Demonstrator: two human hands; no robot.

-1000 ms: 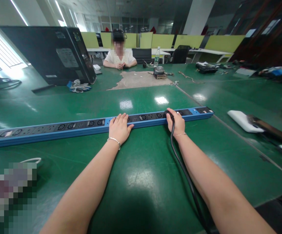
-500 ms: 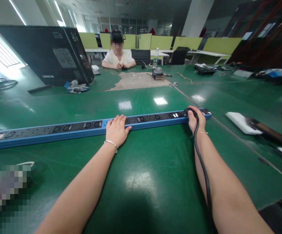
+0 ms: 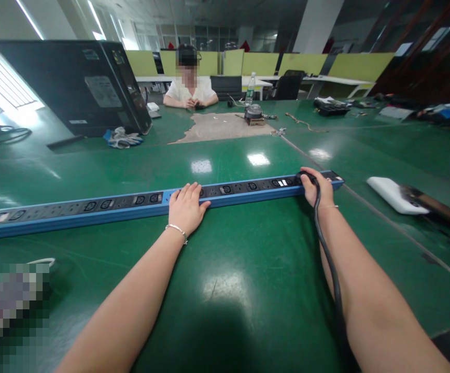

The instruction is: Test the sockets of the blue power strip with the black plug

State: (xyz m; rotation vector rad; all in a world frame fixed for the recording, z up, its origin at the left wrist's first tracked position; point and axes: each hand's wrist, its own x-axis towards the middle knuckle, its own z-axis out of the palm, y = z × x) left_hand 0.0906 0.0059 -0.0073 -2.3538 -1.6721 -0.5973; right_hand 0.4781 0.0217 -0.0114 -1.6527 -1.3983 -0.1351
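Observation:
A long blue power strip with black sockets lies across the green table, running out of view on the left. My left hand is laid over its middle, fingers across the top to the far edge and thumb along the near side. Close to the strip's right end, my right hand is closed on a black plug. The plug sits at the socket face; how deep it goes in is hidden by my fingers. Its black cord hangs down along my right forearm.
A black computer case stands at the back left, with gloves beside it. Across the table sits a person. A white and dark object lies at the right. Behind are a bottle and a cardboard sheet.
My right hand, still on the plug, appears slightly farther right, as does the strip's right end. My left hand stays where it was. The hand at the right edge has mostly left view.

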